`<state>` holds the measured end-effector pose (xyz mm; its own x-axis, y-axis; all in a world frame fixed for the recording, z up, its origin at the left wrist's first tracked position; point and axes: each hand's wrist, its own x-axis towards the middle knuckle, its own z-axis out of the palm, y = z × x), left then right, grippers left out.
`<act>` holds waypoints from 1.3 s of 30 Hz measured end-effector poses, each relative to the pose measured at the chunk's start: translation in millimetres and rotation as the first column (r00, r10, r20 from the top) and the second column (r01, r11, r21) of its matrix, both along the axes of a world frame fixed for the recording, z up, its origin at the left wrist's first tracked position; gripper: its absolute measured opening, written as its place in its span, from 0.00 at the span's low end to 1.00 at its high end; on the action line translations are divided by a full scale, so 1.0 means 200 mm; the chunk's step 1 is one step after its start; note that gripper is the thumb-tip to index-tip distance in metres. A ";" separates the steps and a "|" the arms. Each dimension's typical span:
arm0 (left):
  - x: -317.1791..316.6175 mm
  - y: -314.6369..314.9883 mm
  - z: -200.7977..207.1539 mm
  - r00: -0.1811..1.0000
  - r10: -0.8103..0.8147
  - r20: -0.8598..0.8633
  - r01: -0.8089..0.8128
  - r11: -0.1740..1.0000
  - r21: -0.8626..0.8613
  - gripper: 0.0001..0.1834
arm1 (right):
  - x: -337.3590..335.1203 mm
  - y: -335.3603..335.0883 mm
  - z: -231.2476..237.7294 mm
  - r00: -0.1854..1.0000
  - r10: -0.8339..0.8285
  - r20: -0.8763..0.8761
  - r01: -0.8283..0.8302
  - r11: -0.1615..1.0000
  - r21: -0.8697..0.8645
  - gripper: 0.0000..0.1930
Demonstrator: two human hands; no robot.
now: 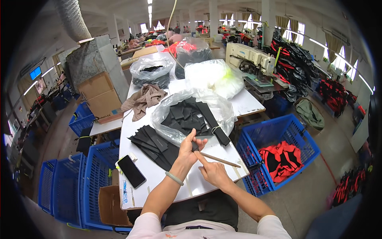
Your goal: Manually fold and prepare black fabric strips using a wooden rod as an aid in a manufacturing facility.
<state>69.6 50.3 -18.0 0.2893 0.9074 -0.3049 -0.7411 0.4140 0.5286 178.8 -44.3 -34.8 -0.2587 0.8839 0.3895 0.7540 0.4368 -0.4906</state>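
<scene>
My left hand, palm turned up, has its fingers curled around a small black fabric piece. A thin wooden stick slants away from it to the right, over the table edge; whether the hand grips its end is hidden. My right hand has its index finger stretched to the left hand's wrist side, thumb apart, with nothing visible in it. Just beyond, a clear plastic bag lies open, full of folded black fabric strips. Left of my left hand lies a fanned stack of black strips.
A phone lies at the white table's left front. Checked brown cloth and more plastic bags sit farther back. Blue crates stand left; another blue crate on the right holds red-and-black fabric. A sewing machine stands back right.
</scene>
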 end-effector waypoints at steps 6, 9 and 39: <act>0.06 -0.05 0.08 0.975 0.087 -0.203 -0.034 0.967 0.254 0.19 | -0.04 0.19 -0.18 0.986 -0.123 0.113 0.082 0.944 0.319 0.31; 0.02 -0.06 0.15 0.993 -0.046 -0.107 0.066 0.979 0.194 0.19 | -0.11 0.20 -0.16 0.985 -0.088 -0.150 0.146 0.883 0.446 0.26; -0.51 -0.11 -0.03 0.988 0.149 0.043 -0.134 0.960 -0.248 0.24 | 0.38 0.06 -0.49 0.913 -0.370 0.171 0.319 0.910 0.263 0.19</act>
